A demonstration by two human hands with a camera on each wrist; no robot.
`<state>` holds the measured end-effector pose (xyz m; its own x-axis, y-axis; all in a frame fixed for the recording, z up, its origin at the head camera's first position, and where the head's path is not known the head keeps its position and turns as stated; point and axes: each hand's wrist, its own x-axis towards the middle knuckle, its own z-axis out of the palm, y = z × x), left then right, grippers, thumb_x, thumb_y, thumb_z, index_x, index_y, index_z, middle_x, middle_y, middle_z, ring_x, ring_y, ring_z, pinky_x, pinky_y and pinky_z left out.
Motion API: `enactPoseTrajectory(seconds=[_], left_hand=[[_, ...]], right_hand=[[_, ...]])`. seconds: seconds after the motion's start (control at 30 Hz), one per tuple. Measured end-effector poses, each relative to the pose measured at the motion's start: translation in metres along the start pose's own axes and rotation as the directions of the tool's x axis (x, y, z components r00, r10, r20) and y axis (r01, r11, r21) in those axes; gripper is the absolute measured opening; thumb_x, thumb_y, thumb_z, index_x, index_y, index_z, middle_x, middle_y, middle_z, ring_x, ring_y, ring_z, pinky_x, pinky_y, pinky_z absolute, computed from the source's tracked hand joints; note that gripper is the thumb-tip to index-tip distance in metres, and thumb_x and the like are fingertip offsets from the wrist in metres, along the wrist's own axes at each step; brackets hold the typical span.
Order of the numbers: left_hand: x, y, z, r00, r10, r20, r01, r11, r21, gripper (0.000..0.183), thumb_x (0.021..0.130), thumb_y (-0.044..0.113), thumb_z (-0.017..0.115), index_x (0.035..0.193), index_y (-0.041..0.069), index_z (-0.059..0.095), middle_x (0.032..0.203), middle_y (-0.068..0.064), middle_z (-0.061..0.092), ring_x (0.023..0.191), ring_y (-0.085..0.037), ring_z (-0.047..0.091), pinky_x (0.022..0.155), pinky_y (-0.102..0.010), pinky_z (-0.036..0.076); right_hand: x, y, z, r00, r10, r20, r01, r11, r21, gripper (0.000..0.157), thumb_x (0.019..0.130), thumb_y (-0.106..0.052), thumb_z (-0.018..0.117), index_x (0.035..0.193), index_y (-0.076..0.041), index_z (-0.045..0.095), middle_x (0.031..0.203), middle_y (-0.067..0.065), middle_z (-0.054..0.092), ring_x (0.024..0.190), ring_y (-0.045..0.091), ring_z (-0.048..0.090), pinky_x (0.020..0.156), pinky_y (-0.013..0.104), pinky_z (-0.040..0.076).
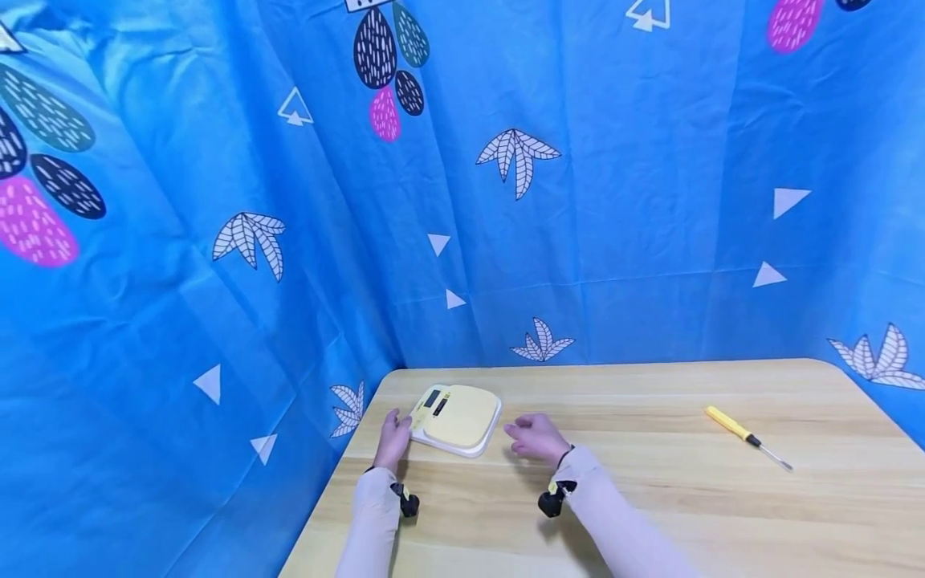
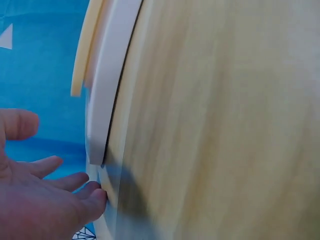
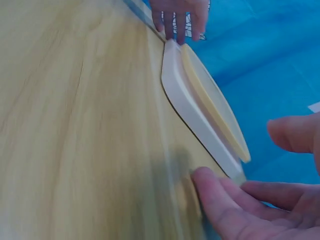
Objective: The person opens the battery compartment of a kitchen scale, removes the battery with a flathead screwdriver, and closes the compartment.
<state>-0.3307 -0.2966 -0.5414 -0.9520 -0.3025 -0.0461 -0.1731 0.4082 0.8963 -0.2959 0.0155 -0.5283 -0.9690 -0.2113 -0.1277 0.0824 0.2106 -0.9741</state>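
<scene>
A kitchen scale with a cream-yellow platform and a white base lies flat on the wooden table. Its small dark display is on the left part. Close at its left edge is my left hand, fingers extended and thumb toward the base; the left wrist view shows a gap between thumb and scale. My right hand hovers to the right of the scale, fingers loosely bent, holding nothing. In the right wrist view, the right thumb and fingers are spread apart beside the near end of the white base.
A screwdriver with a yellow handle lies on the right part of the wooden table. Blue patterned cloth hangs behind the table and along its left side. Black wrist cameras are strapped to both wrists.
</scene>
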Motion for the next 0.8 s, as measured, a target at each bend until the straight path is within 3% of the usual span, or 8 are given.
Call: enactPoseTrajectory(seconds=[0.2, 0.33, 0.47, 0.57, 0.8], left_hand=[[0.006, 0.003, 0.011, 0.999, 0.013, 0.04, -0.014, 0.999, 0.03, 0.059, 0.107, 0.016, 0.039, 0.158, -0.01, 0.026, 0.163, -0.037, 0.024, 0.153, -0.053, 0.021, 0.131, -0.063, 0.017], [0.007, 0.005, 0.019, 0.998, 0.041, 0.046, -0.044, 0.997, 0.069, 0.055, 0.106, 0.013, 0.041, 0.154, -0.012, 0.031, 0.16, -0.037, 0.031, 0.151, -0.053, 0.028, 0.13, -0.062, 0.022], [0.01, 0.004, 0.024, 0.998, 0.05, 0.03, -0.054, 0.988, 0.145, 0.055, 0.105, 0.015, 0.043, 0.153, -0.011, 0.036, 0.158, -0.036, 0.037, 0.149, -0.053, 0.033, 0.129, -0.063, 0.026], [0.01, 0.004, 0.025, 0.999, 0.045, 0.016, -0.047, 0.983, 0.175, 0.056, 0.104, 0.017, 0.045, 0.153, -0.009, 0.038, 0.158, -0.035, 0.038, 0.149, -0.053, 0.033, 0.128, -0.063, 0.028], [0.0, 0.014, 0.021, 0.997, 0.077, 0.028, -0.082, 0.957, 0.278, 0.053, 0.103, 0.018, 0.046, 0.147, -0.011, 0.047, 0.152, -0.034, 0.047, 0.144, -0.053, 0.041, 0.125, -0.061, 0.036]], right_hand=[[0.013, 0.001, 0.021, 1.0, 0.021, 0.002, -0.021, 0.998, 0.059, 0.065, 0.1, -0.017, 0.065, 0.143, 0.025, 0.038, 0.129, 0.039, 0.061, 0.098, 0.037, 0.074, 0.085, 0.039, 0.067], [0.016, 0.0, 0.033, 1.0, 0.014, 0.021, -0.016, 0.996, 0.088, 0.059, 0.1, -0.015, 0.065, 0.141, 0.022, 0.045, 0.108, 0.027, 0.069, 0.079, 0.021, 0.069, 0.068, 0.027, 0.064], [0.015, -0.001, 0.04, 0.998, -0.005, 0.061, -0.003, 0.993, 0.12, 0.043, 0.099, -0.011, 0.064, 0.13, 0.018, 0.057, 0.081, 0.008, 0.063, 0.064, 0.01, 0.054, 0.053, 0.016, 0.048], [0.014, -0.002, 0.043, 0.997, -0.016, 0.073, 0.006, 0.991, 0.137, 0.036, 0.098, -0.009, 0.064, 0.124, 0.016, 0.061, 0.077, 0.002, 0.058, 0.063, 0.009, 0.052, 0.054, 0.015, 0.046], [0.01, -0.005, 0.039, 0.999, -0.032, 0.041, 0.028, 0.996, 0.087, 0.023, 0.098, -0.008, 0.064, 0.108, 0.013, 0.067, 0.072, 0.004, 0.059, 0.063, 0.011, 0.053, 0.056, 0.017, 0.047]])
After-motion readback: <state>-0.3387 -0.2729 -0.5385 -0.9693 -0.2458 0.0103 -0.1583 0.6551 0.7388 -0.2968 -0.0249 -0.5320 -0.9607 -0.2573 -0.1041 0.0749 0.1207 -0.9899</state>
